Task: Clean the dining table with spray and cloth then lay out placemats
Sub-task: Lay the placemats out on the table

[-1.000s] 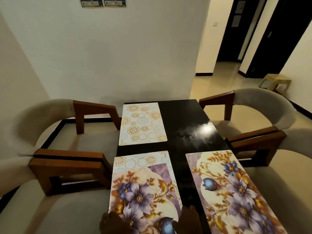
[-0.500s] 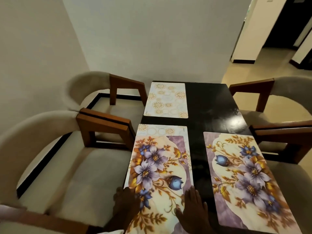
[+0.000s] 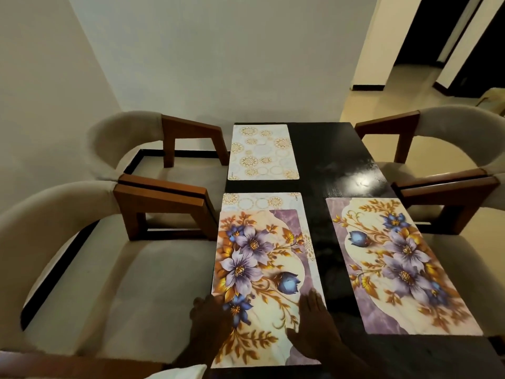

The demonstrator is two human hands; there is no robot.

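While both hands rest on it, the floral placemat (image 3: 262, 283) lies at the near left of the dark surface (image 3: 328, 160). Its long axis runs near to far, with the big purple blooms toward the far end and the gold leaves toward the near edge. Its near corners are partly covered by the hands.

Under it sits a second mat with gold circles (image 3: 262, 201). Only a strip at the far end and a sliver along the right side show, and the rest is hidden.

The right hand (image 3: 317, 326) is released and flat, fingers straight on the mat's near right edge and thumb spread to the left. The left hand (image 3: 210, 315) lies over the near left edge. It is very dark there, and I cannot tell whether its fingers lie flat or curl round the edge. Both wrists are cut off by the bottom of the view.

Across a dark gap to the right lies a matching floral mat (image 3: 396, 266), also lengthwise near to far and slightly angled. At the far left is another gold-circle mat (image 3: 262, 151), square to the edge.

Padded chairs with wooden arms flank the surface, two on the left (image 3: 82, 269) and two on the right (image 3: 451, 132). The right pair is cut off by the frame.

A glare spot shines on the far right of the surface. Something white at the bottom edge (image 3: 177, 374) is too cropped to identify.
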